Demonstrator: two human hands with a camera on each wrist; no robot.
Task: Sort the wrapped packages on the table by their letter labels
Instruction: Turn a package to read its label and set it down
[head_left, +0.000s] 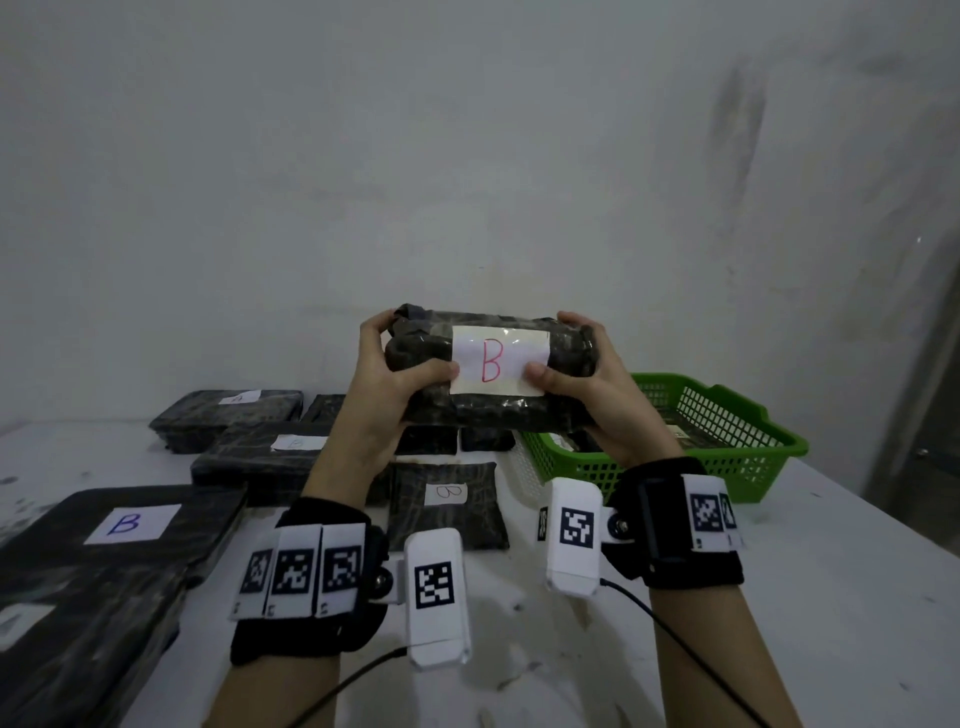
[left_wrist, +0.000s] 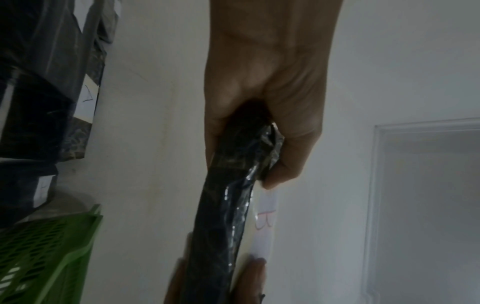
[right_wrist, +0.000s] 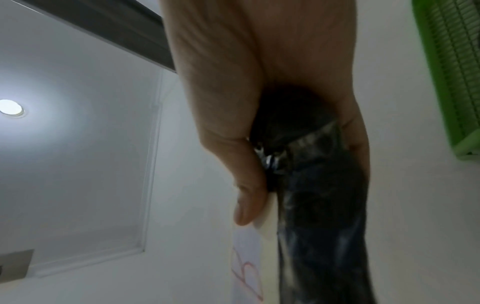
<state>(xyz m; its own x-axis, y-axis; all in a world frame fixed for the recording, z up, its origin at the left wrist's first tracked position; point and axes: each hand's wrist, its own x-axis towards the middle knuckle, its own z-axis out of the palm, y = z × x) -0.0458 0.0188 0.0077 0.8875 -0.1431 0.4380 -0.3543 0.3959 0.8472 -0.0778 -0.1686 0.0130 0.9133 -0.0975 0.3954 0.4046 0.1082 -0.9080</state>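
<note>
B package (head_left: 491, 371) lifted between both grips; left hand (head_left: 387, 395), right hand (head_left: 597, 395) at ends

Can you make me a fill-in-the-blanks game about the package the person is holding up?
1. The letter on the held package is ____.
2. That letter is written in ____ ink.
3. The left hand and right hand grip the package at its two ____.
4. The basket on the table is ____.

Missing words: B; red; ends; green
</note>
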